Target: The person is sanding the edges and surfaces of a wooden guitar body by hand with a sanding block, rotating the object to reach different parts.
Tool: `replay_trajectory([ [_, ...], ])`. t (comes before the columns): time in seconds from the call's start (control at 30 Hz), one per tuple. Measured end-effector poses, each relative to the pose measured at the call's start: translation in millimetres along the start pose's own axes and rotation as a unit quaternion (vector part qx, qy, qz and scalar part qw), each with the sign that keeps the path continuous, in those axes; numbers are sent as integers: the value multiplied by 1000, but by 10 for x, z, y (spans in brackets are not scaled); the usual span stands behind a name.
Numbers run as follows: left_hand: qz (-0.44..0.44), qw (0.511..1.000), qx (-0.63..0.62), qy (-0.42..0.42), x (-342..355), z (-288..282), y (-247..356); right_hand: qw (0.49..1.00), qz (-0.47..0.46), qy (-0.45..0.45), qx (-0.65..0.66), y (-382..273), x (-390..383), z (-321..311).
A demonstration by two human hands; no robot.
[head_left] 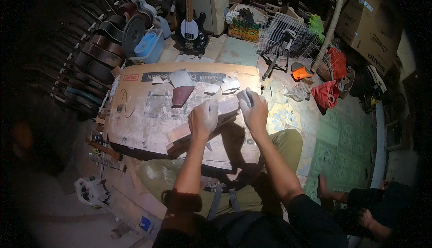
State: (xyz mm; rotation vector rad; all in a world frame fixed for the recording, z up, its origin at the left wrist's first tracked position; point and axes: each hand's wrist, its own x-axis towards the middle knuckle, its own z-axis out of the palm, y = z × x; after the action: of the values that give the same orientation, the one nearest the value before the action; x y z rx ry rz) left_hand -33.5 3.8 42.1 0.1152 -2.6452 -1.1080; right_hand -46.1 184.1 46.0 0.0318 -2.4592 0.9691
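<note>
A long, pale wooden piece point(180, 132) with a darker underside lies at a slant above the cardboard-covered work surface point(135, 128). My left hand point(204, 118) is closed over its middle, the fingers dusted white. At its far right end, my right hand point(254, 112) is closed on a small grey piece point(244, 98) that looks like folded sandpaper, pressed near the wood's edge. Just beyond my hands lie a maroon sheet of sandpaper point(183, 96) and torn whitish scraps point(230, 85). Part of the wood is hidden beneath my left hand.
Several guitars point(101, 47) stand in a row at the left. A dark bass guitar point(191, 36) stands behind the work surface, near a blue tub point(148, 47). A wire cage point(290, 31) and red bags point(326, 94) are at the right. Another person's hand point(366, 218) shows lower right.
</note>
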Motion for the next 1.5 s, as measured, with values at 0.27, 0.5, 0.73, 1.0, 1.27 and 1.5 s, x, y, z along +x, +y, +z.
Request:
replay_trajectory([
  [0.27,18,1000,-5,-6,-32,104,91,998,47,-44,-15,684,354,-152],
  [0.5,-9,1000,26,-9,-76,-15,50,997,-18,-75,30,-41,-265,-186],
  [0.73,-9,1000,24,2,-107,7,76,994,-49,-99,-3,22,-311,-68],
  [1.0,-7,999,51,-2,-127,60,20,992,-63,-102,46,-147,-448,-182],
  [1.27,30,999,38,-22,-17,-48,104,987,129,-48,79,1105,-59,-60],
  [1.5,190,981,9,44,140,-97,-33,941,220,-49,254,801,-1489,170],
])
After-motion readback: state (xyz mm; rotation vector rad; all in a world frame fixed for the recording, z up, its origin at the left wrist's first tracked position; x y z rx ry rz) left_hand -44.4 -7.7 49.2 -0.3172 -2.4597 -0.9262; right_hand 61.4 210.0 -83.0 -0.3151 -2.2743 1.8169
